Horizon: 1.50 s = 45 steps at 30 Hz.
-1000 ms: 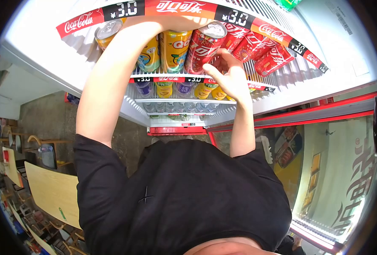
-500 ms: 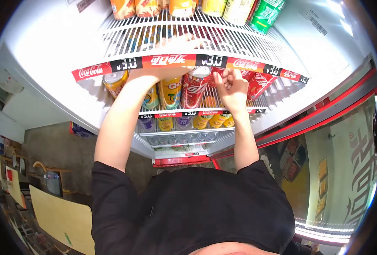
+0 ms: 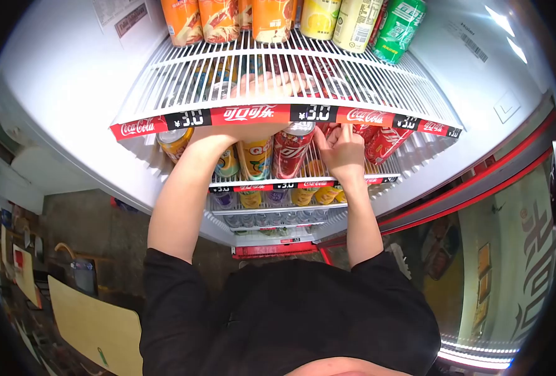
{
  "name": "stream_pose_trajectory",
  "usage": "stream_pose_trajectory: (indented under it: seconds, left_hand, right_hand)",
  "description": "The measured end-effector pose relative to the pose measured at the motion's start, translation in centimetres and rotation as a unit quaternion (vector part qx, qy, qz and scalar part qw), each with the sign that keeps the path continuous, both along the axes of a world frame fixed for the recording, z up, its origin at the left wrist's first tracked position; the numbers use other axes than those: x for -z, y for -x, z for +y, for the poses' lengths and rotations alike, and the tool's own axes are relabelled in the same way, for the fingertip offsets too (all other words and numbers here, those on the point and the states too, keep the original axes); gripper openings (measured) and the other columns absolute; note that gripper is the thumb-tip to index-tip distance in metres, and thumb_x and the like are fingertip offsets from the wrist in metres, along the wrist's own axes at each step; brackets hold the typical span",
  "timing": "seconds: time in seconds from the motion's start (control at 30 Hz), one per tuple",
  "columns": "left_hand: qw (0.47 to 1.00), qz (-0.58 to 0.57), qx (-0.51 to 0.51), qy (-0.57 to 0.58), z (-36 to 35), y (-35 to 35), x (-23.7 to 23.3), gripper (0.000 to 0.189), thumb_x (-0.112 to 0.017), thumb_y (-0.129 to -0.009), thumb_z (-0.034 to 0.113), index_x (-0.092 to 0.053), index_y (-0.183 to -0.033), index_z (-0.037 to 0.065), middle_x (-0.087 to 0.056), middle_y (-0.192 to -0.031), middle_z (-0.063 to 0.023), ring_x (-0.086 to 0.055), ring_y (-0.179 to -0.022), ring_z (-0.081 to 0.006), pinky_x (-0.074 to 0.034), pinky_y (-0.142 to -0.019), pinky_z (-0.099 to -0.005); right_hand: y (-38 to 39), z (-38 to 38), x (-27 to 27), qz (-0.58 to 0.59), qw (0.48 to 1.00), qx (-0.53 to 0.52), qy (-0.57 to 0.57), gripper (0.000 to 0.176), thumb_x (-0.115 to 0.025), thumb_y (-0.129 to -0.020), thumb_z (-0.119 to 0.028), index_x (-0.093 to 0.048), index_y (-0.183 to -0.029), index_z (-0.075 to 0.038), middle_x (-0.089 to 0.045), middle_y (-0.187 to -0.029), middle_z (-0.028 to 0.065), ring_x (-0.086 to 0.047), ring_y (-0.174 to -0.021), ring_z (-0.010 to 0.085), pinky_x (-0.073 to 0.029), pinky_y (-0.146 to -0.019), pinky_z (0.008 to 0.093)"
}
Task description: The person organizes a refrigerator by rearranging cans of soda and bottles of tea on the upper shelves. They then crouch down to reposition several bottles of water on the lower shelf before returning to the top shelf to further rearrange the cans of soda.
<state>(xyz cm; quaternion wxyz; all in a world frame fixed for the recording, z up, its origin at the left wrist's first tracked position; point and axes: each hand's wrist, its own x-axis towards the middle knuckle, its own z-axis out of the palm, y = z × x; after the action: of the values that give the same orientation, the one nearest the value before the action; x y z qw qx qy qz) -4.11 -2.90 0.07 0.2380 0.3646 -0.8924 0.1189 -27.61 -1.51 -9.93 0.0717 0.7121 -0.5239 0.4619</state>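
Observation:
My left hand (image 3: 268, 86) reaches in under the wire shelf (image 3: 409, 81), over the cans of the compartment below. Its fingers show only through the wires, stretched toward the right above the can tops. My right hand (image 3: 342, 150) is at the front of that compartment, fingers curled, beside a red can (image 3: 290, 153) on its left and another red can (image 3: 385, 145) on its right. What its fingertips touch is hidden behind the price strip (image 3: 246, 114). A yellow can (image 3: 255, 158) stands left of the first red can.
Orange cans (image 3: 220, 20), yellow cans and a green can (image 3: 400, 30) stand on the upper shelf. Lower shelves hold more drinks. The fridge door (image 3: 478, 182) is open at right. A wooden table (image 3: 93, 319) is at lower left.
The view has tilted, so the shelves and cans appear lower. My right hand's fingers reach further up behind the price strip. My left hand stays under the wire shelf.

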Motion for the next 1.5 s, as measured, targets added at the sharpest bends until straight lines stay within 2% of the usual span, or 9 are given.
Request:
stream_pose_trajectory:
  seconds: [0.13,0.3,0.53,0.73,0.93,0.97,1.07,1.3,1.5]
  left_hand:
    - [0.999,0.005,0.022,-0.033,-0.2,0.2,-0.4,0.054,-0.062,-0.089,0.019,-0.051,-0.141,0.010,-0.052,-0.144,-0.0175,-0.052,-0.132,-0.0356,-0.044,-0.109,-0.0467]
    - [0.998,0.027,0.059,-0.016,-1.1,-0.3,0.0,0.056,-0.061,-0.092,0.036,-0.053,-0.143,0.013,-0.051,-0.150,-0.0171,-0.053,-0.134,-0.0368,-0.043,-0.110,-0.0513]
    - [1.000,-0.005,-0.002,-0.020,0.2,0.2,-0.6,0.060,-0.057,-0.097,0.045,-0.051,-0.143,0.006,-0.051,-0.148,-0.0214,-0.049,-0.138,-0.0348,-0.039,-0.115,-0.0470]
    - [0.999,-0.005,-0.022,-0.039,0.7,0.3,-1.3,0.064,-0.058,-0.096,0.046,-0.051,-0.144,0.003,-0.050,-0.149,-0.0222,-0.050,-0.138,-0.0353,-0.039,-0.116,-0.0457]
    - [0.993,0.074,0.068,0.065,-1.2,-0.1,0.9,0.041,-0.068,-0.091,0.030,-0.055,-0.124,0.008,-0.061,-0.122,-0.0169,-0.059,-0.120,-0.0350,-0.047,-0.100,-0.0449]
    - [0.982,0.102,0.054,0.149,-1.0,0.2,1.3,0.047,-0.067,-0.091,0.028,-0.054,-0.131,0.007,-0.060,-0.130,-0.0174,-0.058,-0.122,-0.0353,-0.046,-0.102,-0.0445]
    - [0.998,0.040,0.048,0.016,-0.8,-0.1,-0.2,0.060,-0.064,-0.092,0.024,-0.046,-0.147,0.009,-0.054,-0.145,-0.0180,-0.054,-0.130,-0.0348,-0.042,-0.112,-0.0439]
    - [0.995,-0.021,0.009,0.098,1.2,2.5,-2.4,0.053,-0.062,-0.094,0.025,-0.050,-0.143,0.010,-0.057,-0.142,-0.0149,-0.055,-0.129,-0.0340,-0.043,-0.110,-0.0446]
    - [0.999,-0.003,0.029,0.046,0.2,5.5,-2.4,0.053,-0.063,-0.093,0.025,-0.050,-0.142,0.010,-0.057,-0.141,-0.0151,-0.055,-0.128,-0.0341,-0.043,-0.110,-0.0445]
  right_hand:
    - [0.2,0.0,0.3,0.012,1.000,0.015,0.004,0.035,-0.079,-0.087,-0.026,-0.054,-0.084,-0.001,-0.061,-0.057,0.0088,-0.061,-0.047,0.0256,-0.049,-0.048,0.0366]
    - [0.5,-0.6,1.1,-0.044,0.999,-0.013,0.026,0.037,-0.079,-0.088,-0.027,-0.055,-0.087,0.001,-0.061,-0.060,0.0068,-0.059,-0.044,0.0212,-0.046,-0.046,0.0336]
    - [0.3,-0.2,1.1,0.034,0.999,0.037,-0.005,0.031,-0.076,-0.088,-0.036,-0.067,-0.081,-0.007,-0.061,-0.095,0.0106,-0.062,-0.077,0.0383,-0.048,-0.072,0.0540]
    - [0.7,-0.8,1.4,-0.012,0.999,0.011,-0.031,0.033,-0.077,-0.087,-0.036,-0.066,-0.077,-0.007,-0.060,-0.096,0.0120,-0.062,-0.075,0.0391,-0.049,-0.072,0.0532]
    - [-0.3,0.7,-0.5,-0.125,0.992,-0.012,-0.014,0.032,-0.076,-0.091,-0.020,-0.054,-0.099,0.003,-0.065,-0.059,0.0085,-0.062,-0.046,0.0186,-0.044,-0.046,0.0310]
    - [-0.2,1.0,-0.7,-0.120,0.993,-0.007,-0.018,0.032,-0.075,-0.091,-0.019,-0.054,-0.101,0.002,-0.065,-0.059,0.0087,-0.062,-0.046,0.0181,-0.044,-0.046,0.0308]
    - [0.1,1.3,-0.4,-0.117,0.993,0.000,-0.006,0.031,-0.074,-0.092,-0.017,-0.059,-0.110,0.002,-0.064,-0.058,0.0085,-0.060,-0.045,0.0173,-0.044,-0.048,0.0298]
    - [0.1,1.4,-0.3,-0.107,0.994,0.018,0.023,0.033,-0.071,-0.091,-0.018,-0.068,-0.118,0.002,-0.060,-0.054,0.0081,-0.062,-0.046,0.0238,-0.049,-0.050,0.0355]
    - [0.1,1.6,-0.3,-0.100,0.994,0.018,0.032,0.033,-0.072,-0.091,-0.014,-0.070,-0.118,0.004,-0.063,-0.055,0.0078,-0.057,-0.044,0.0118,-0.044,-0.048,0.0276]
